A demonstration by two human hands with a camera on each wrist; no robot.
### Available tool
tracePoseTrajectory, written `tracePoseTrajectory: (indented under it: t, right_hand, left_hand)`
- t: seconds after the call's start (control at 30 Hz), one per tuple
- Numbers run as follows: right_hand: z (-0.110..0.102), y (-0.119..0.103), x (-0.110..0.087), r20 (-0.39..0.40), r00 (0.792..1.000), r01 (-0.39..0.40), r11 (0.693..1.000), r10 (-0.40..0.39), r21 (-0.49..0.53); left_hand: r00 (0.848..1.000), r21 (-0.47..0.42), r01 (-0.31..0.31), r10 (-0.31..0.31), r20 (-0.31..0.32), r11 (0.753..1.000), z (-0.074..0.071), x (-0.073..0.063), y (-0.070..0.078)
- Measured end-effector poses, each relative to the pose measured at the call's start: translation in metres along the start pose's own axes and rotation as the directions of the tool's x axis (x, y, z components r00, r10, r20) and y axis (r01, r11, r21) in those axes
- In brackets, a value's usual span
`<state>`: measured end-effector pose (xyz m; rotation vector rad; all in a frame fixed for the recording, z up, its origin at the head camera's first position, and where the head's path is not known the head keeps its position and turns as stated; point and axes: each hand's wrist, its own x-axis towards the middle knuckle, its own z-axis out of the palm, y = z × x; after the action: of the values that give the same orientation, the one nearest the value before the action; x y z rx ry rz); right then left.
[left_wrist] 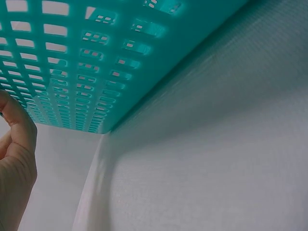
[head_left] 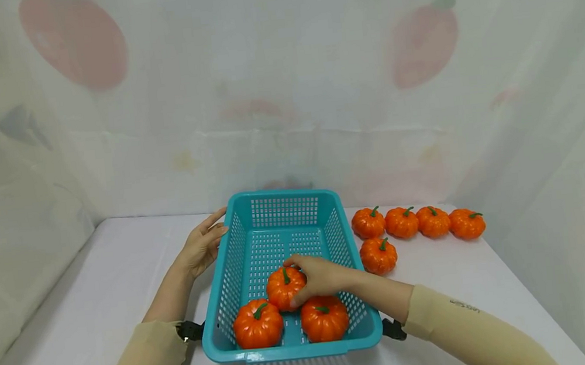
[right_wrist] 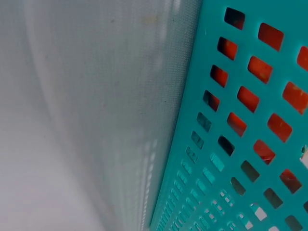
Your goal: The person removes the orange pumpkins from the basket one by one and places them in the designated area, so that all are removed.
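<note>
My right hand (head_left: 319,275) reaches over the right side of a turquoise plastic basket (head_left: 293,353), its fingers and thumb around a small orange pumpkin (head_left: 283,289) with a green stem. Two more pumpkins sit at the near end inside the basket, one at the left (head_left: 258,327) and one at the right (head_left: 324,320). At the basket's left side, my left hand (head_left: 202,250) touches the outside of the rim with fairly straight fingers. Part of that hand (left_wrist: 17,159) shows beside the perforated wall in the left wrist view. From the right wrist view, my right hand is hidden.
To the right of the basket, several pumpkins (head_left: 434,222) stand in a row on the white table (head_left: 71,298), with another pumpkin (head_left: 379,256) in front of the row's left end. A white printed curtain (head_left: 273,90) hangs behind and along the sides.
</note>
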<state>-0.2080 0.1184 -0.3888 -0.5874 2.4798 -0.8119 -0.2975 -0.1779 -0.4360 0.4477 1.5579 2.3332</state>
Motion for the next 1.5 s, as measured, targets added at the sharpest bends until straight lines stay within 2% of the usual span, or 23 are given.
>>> tracePoseTrajectory:
  t: [0.27,0.47,0.73,1.23,1.5]
  right_hand:
    - [0.0006,0.0009,0.0001,0.002,0.999,0.036,0.999,-0.036,-0.011]
    - [0.0001,0.0018,0.0004,-0.039,0.997,0.072,0.997,-0.073,-0.023]
    - [-0.0012,0.0004,-0.0026,-0.11,0.99,0.083,0.996,-0.084,-0.016]
    - [-0.0026,0.0002,-0.0048,-0.29,0.954,0.098,0.992,-0.07,0.084]
    - [-0.0042,-0.0016,-0.0069,-0.339,0.94,0.082,0.991,-0.042,0.105]
  left_hand:
    - [1.0,-0.005,0.001,-0.001,0.005,1.0,-0.0013,0.0006,-0.001]
    - [1.0,-0.01,0.0,0.0,0.004,1.0,-0.0013,0.0,-0.0009]
    - [1.0,-0.018,-0.003,0.004,0.02,1.0,-0.0012,0.0,-0.0013]
    - [1.0,-0.038,-0.013,0.014,0.024,0.999,0.0008,0.0006,0.0]
    - [1.0,-0.026,-0.008,0.008,0.004,1.0,0.0004,0.0003,-0.0011]
